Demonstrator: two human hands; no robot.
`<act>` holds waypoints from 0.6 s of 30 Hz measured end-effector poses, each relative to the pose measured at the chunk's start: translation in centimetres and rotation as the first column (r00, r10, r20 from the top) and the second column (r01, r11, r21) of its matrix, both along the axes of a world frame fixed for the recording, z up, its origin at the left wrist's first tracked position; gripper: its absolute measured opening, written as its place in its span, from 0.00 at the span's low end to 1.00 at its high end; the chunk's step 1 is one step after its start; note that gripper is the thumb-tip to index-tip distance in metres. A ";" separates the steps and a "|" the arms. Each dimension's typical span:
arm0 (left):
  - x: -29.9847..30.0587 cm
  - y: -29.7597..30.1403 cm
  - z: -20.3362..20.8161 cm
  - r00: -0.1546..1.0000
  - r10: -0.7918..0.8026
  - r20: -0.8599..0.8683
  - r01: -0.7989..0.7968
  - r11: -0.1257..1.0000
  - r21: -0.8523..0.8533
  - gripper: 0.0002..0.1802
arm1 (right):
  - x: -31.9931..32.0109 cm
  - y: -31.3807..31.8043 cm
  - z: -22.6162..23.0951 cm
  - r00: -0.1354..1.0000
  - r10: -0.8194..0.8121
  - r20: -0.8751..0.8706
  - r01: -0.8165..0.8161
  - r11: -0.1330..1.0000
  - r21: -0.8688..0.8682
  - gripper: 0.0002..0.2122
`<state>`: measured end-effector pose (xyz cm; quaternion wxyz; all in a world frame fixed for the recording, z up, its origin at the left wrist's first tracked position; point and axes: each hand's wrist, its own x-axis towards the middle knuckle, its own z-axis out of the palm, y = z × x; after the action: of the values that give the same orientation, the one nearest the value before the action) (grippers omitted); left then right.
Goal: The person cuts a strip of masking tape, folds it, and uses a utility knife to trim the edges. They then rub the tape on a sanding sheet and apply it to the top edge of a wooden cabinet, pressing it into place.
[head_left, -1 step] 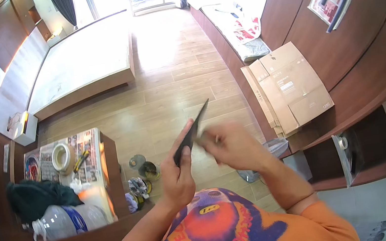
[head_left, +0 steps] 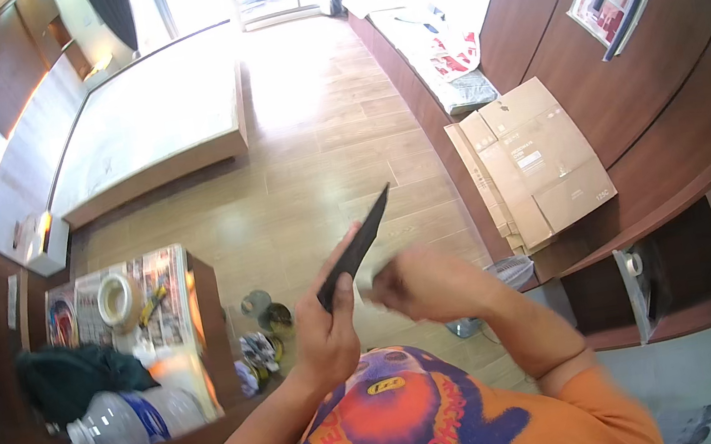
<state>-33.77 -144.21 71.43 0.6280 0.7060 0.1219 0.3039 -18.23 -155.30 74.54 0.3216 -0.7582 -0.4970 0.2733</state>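
Note:
My left hand grips a thin, flat black piece with a pointed far end, its thumb on the near face and its fingers behind. The piece is held tilted up in front of my chest, seen almost edge-on. Close to its right side is my right hand, smeared by motion. The fingers of that hand look curled together. A small pale bit shows at their tips, too blurred to name. Whether they touch the black piece I cannot tell.
On the left, a newspaper-covered cabinet top holds a tape roll, a dark green cloth and a large plastic bottle. Flattened cardboard boxes lean at the right. A bed base stands beyond, left. Open shelves line the right.
My right hand has moved slightly down beside the black piece, which has turned a little and shows more of its face. The left hand keeps its grip.

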 end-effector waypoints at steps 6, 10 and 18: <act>5.4 11.8 2.1 0.993 0.067 -0.100 -0.084 0.980 -0.180 0.21 | 6.2 8.2 1.9 0.890 -0.145 -0.433 0.277 0.925 0.259 0.12; 10.5 16.5 2.3 0.983 0.126 0.135 -0.080 0.950 -0.302 0.19 | 8.7 17.0 0.7 0.705 -0.116 -0.700 0.453 0.832 0.320 0.09; 20.3 25.3 1.0 0.984 0.075 0.163 -0.016 0.942 -0.334 0.19 | 16.5 29.7 -1.9 0.702 -0.087 -0.707 0.546 0.704 0.455 0.07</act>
<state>-13.49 -118.90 72.43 0.7387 0.5582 0.1326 0.3537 -1.74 -125.64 72.64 0.7511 -0.5411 -0.2701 0.2647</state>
